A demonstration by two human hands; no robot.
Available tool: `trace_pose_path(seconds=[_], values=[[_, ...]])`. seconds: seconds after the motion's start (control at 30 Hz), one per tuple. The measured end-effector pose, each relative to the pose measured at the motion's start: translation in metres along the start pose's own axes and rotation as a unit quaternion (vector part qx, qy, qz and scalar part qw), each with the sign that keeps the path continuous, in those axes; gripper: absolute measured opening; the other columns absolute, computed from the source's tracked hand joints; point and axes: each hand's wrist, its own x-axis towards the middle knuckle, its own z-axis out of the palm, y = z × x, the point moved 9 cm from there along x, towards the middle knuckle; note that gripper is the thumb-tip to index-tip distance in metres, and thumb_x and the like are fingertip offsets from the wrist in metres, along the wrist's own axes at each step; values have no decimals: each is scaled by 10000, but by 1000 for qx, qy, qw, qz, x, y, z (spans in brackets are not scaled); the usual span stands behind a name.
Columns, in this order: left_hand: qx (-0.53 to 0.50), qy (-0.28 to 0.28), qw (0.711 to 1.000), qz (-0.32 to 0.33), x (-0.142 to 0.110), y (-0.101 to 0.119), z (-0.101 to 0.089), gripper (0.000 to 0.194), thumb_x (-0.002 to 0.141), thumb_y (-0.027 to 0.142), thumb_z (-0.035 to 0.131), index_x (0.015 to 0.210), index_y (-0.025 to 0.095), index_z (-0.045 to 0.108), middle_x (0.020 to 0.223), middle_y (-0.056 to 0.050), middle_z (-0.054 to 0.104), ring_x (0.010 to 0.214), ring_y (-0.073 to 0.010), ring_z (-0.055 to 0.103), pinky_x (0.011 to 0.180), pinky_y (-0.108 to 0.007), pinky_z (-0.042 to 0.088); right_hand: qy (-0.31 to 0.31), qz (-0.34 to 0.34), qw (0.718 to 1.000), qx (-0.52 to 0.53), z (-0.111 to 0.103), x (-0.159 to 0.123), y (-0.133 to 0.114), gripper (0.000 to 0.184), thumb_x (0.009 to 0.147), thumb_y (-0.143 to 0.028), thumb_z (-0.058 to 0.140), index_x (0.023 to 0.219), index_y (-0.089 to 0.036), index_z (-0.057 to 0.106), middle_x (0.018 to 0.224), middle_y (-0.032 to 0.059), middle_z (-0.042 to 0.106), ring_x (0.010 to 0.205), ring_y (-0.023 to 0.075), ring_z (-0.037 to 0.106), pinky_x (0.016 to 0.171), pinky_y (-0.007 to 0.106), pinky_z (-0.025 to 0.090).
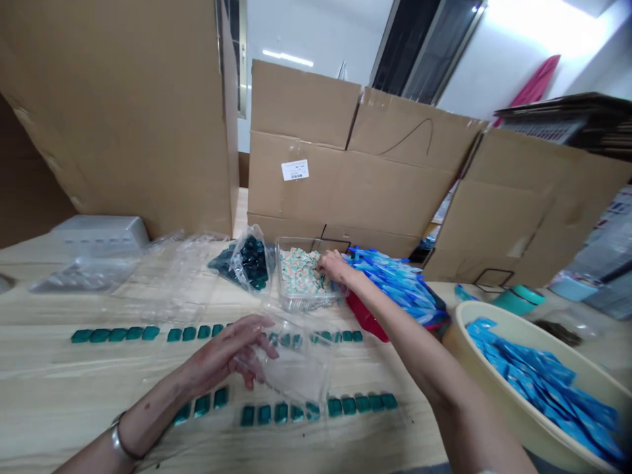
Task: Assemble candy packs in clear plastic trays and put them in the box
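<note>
My left hand holds a clear plastic bag above the wooden table, fingers curled on its edge. My right hand reaches far forward into a clear plastic tub of small white and green packets, its fingers closed among them; what they grip is hidden. Two rows of small teal blocks lie across the table under and beside the left hand.
A clear bag of dark teal pieces sits left of the tub. Blue sachets fill a red tray and a beige basin at right. Cardboard boxes wall the back. Clear bags lie at left.
</note>
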Motion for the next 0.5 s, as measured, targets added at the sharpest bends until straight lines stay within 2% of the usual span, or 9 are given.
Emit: trace_pose_path(seconds=[0.13, 0.27, 0.5], values=[[-1, -14, 999, -34, 0, -9, 5, 321, 847, 400, 510, 1110, 219, 477, 857, -69, 659, 540, -172, 648, 408, -242, 499, -35, -36, 999, -20, 17, 18, 2, 140, 764, -150, 557, 793, -161, 694, 951, 118, 665, 996, 237, 492, 838, 337, 261], [5, -20, 998, -52, 0, -11, 8, 299, 852, 407, 496, 1077, 212, 470, 856, -71, 657, 542, -174, 651, 425, -245, 501, -42, -65, 997, -24, 29, 25, 4, 142, 789, -207, 557, 813, -154, 686, 1007, 116, 638, 1004, 232, 477, 829, 342, 244], [6, -9, 997, -71, 0, -13, 8, 347, 829, 437, 519, 1091, 216, 466, 855, -71, 659, 559, -183, 655, 434, -239, 485, -42, -61, 997, -16, 30, 24, 5, 116, 776, -199, 584, 819, -142, 674, 997, 123, 634, 1010, 232, 490, 841, 329, 257]])
